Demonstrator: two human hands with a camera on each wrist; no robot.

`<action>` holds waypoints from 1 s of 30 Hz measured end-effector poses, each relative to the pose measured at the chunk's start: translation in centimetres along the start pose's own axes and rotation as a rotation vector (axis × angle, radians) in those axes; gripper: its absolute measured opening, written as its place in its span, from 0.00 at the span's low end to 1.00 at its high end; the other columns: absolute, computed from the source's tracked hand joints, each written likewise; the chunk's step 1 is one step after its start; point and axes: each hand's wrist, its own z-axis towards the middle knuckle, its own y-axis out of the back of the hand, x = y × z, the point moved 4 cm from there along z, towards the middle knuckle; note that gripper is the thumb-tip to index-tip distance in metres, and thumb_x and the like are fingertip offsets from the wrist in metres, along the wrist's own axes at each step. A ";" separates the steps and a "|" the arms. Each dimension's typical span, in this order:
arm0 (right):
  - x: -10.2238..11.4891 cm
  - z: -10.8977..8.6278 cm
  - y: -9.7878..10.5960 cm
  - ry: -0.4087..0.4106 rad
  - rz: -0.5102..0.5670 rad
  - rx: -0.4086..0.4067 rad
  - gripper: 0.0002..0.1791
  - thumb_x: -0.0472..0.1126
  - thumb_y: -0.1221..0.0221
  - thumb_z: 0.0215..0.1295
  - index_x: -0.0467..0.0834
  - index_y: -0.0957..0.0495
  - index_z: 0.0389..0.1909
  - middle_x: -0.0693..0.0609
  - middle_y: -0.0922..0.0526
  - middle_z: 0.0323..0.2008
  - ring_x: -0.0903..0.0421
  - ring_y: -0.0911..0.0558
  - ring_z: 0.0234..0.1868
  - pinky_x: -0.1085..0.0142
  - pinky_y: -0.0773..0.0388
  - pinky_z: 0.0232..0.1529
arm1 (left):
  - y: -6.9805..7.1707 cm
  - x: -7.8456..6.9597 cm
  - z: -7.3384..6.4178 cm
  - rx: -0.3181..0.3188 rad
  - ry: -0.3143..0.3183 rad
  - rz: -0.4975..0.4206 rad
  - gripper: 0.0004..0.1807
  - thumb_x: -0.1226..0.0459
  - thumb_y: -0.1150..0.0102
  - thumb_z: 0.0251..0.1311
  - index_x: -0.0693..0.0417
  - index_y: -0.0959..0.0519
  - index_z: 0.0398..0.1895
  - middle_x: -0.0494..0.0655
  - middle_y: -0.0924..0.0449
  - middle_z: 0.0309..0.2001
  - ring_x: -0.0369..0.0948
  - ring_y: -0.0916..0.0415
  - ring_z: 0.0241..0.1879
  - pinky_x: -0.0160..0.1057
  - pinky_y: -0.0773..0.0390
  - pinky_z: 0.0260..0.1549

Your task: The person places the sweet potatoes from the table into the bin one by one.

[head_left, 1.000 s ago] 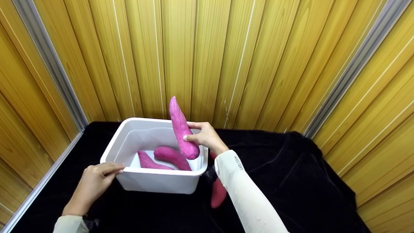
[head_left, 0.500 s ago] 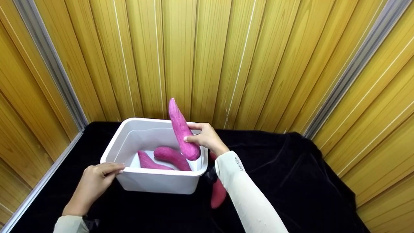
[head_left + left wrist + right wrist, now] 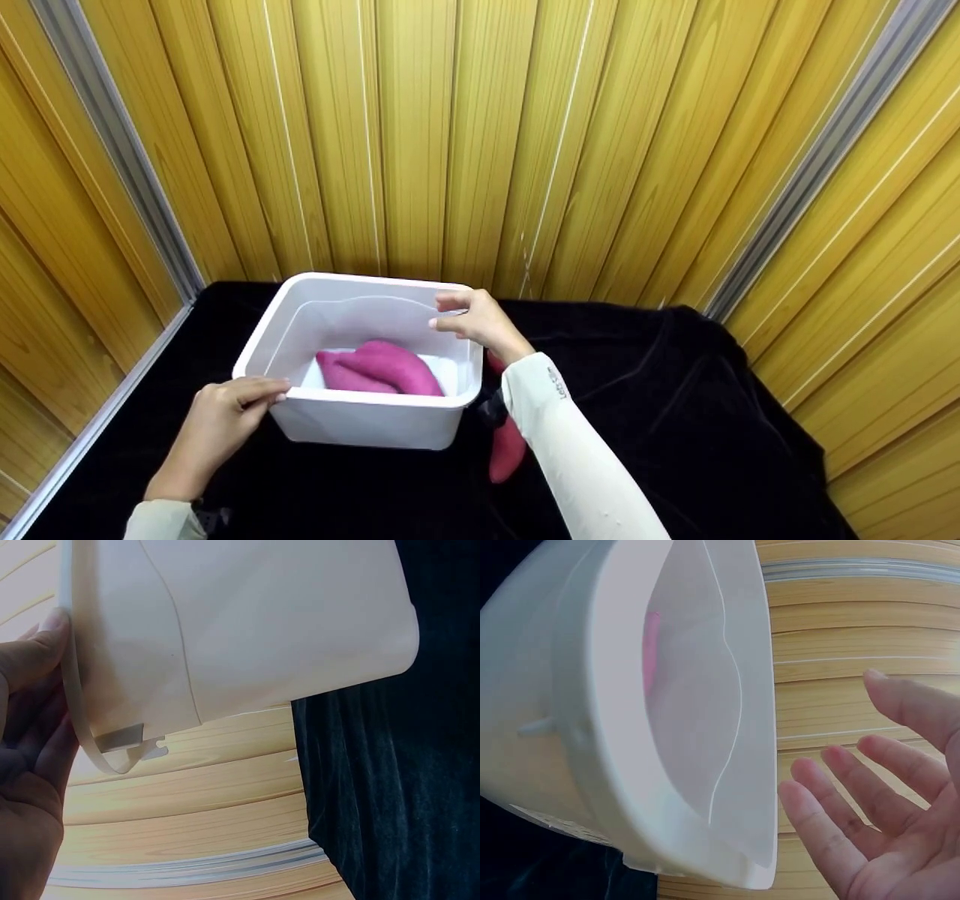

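A white plastic bin (image 3: 367, 420) stands on black cloth, its opening facing up. Purple-pink sweet potatoes (image 3: 397, 366) lie on its floor, one overlapping another, so their full number is hidden. My left hand (image 3: 225, 420) pinches the bin's rim at the near left corner; the left wrist view shows the thumb (image 3: 52, 630) against that rim. Over the bin's right rim hovers my right hand (image 3: 476, 319), fingers spread and holding nothing. In the right wrist view its fingers (image 3: 832, 832) are apart from the bin, where a pink sliver of sweet potato (image 3: 651, 652) shows inside.
A redder sweet potato (image 3: 508, 450) lies on the black cloth (image 3: 637, 420) right of the bin, partly covered by my right wrist and sleeve. Yellow wood-patterned panels (image 3: 487, 150) rise behind and at both sides.
My right hand has let go of the sweet potato it held above the bin, and its fingers have parted. The sweet potato has dropped into the bin. The left hand stays on the rim.
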 end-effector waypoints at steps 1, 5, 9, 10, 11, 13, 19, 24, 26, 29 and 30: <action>0.0 -0.1 0.0 -0.002 -0.004 0.002 0.28 0.38 0.32 0.55 0.39 0.24 0.58 0.43 0.18 0.54 0.51 0.17 0.49 0.58 0.17 0.50 | 0.0 0.0 0.0 0.000 0.000 0.001 0.17 0.80 0.26 0.31 0.54 0.12 0.26 0.44 0.13 0.28 0.27 0.18 0.35 0.12 0.29 0.44; -0.2 -0.2 0.2 -0.009 -0.009 0.005 0.28 0.40 0.32 0.55 0.40 0.24 0.58 0.44 0.18 0.52 0.53 0.17 0.49 0.57 0.17 0.49 | -0.2 0.0 0.1 0.001 0.001 -0.001 0.16 0.80 0.26 0.32 0.54 0.12 0.26 0.44 0.12 0.28 0.25 0.19 0.36 0.12 0.30 0.45; -0.3 -0.3 0.3 -0.018 -0.007 0.014 0.28 0.41 0.32 0.56 0.40 0.24 0.59 0.42 0.18 0.53 0.53 0.18 0.50 0.57 0.17 0.49 | -0.2 0.0 0.1 0.001 0.006 -0.009 0.16 0.80 0.26 0.32 0.54 0.12 0.26 0.43 0.12 0.28 0.21 0.20 0.38 0.11 0.30 0.45; -0.3 -0.3 0.3 -0.018 -0.006 0.017 0.28 0.41 0.33 0.56 0.40 0.24 0.59 0.42 0.18 0.53 0.53 0.18 0.50 0.58 0.17 0.49 | -0.3 0.1 0.1 0.000 0.007 -0.009 0.16 0.80 0.26 0.32 0.53 0.12 0.26 0.43 0.12 0.28 0.21 0.21 0.38 0.11 0.30 0.45; -0.3 -0.3 0.3 -0.020 -0.005 0.019 0.28 0.41 0.33 0.56 0.40 0.24 0.59 0.41 0.19 0.53 0.53 0.18 0.50 0.56 0.17 0.49 | -0.2 0.1 0.1 -0.003 0.007 -0.012 0.16 0.80 0.26 0.32 0.53 0.12 0.26 0.44 0.12 0.28 0.22 0.20 0.38 0.12 0.30 0.45; -0.3 -0.3 0.3 -0.019 -0.005 0.021 0.27 0.41 0.33 0.57 0.40 0.24 0.59 0.41 0.19 0.54 0.53 0.18 0.50 0.54 0.18 0.51 | -0.2 0.1 0.1 -0.006 0.008 -0.016 0.17 0.80 0.26 0.32 0.54 0.12 0.26 0.44 0.12 0.28 0.23 0.20 0.37 0.11 0.30 0.45; -0.4 -0.4 0.5 -0.021 -0.010 0.010 0.27 0.41 0.33 0.57 0.40 0.24 0.59 0.42 0.18 0.53 0.52 0.18 0.50 0.54 0.18 0.50 | -0.1 0.0 0.1 -0.014 0.002 -0.024 0.18 0.82 0.27 0.31 0.54 0.12 0.26 0.45 0.13 0.28 0.22 0.20 0.37 0.11 0.31 0.45; -0.6 -0.6 1.0 -0.023 0.007 -0.028 0.26 0.41 0.33 0.58 0.40 0.23 0.57 0.42 0.17 0.52 0.51 0.18 0.51 0.55 0.17 0.48 | -0.1 0.1 0.1 0.001 -0.003 -0.006 0.18 0.81 0.26 0.31 0.54 0.12 0.26 0.44 0.12 0.28 0.25 0.19 0.36 0.11 0.30 0.45; -0.6 -0.7 1.3 -0.020 0.012 -0.043 0.25 0.42 0.33 0.58 0.40 0.22 0.57 0.42 0.17 0.52 0.51 0.18 0.50 0.54 0.17 0.48 | -0.2 0.1 0.1 0.006 -0.002 -0.003 0.17 0.81 0.26 0.31 0.54 0.12 0.26 0.44 0.12 0.28 0.25 0.19 0.36 0.11 0.30 0.45; -0.7 -0.8 1.6 -0.015 0.007 -0.063 0.24 0.42 0.34 0.58 0.40 0.22 0.56 0.42 0.17 0.51 0.52 0.18 0.49 0.56 0.16 0.47 | -0.2 0.1 0.1 0.005 -0.003 -0.009 0.17 0.81 0.26 0.31 0.54 0.12 0.26 0.44 0.12 0.28 0.22 0.20 0.37 0.11 0.30 0.44; -0.7 -0.9 1.8 -0.015 0.009 -0.068 0.24 0.41 0.34 0.58 0.40 0.22 0.56 0.42 0.17 0.51 0.52 0.17 0.48 0.57 0.16 0.46 | -0.2 0.1 0.1 0.004 -0.003 -0.012 0.17 0.81 0.26 0.31 0.54 0.12 0.26 0.44 0.12 0.28 0.21 0.21 0.38 0.11 0.30 0.44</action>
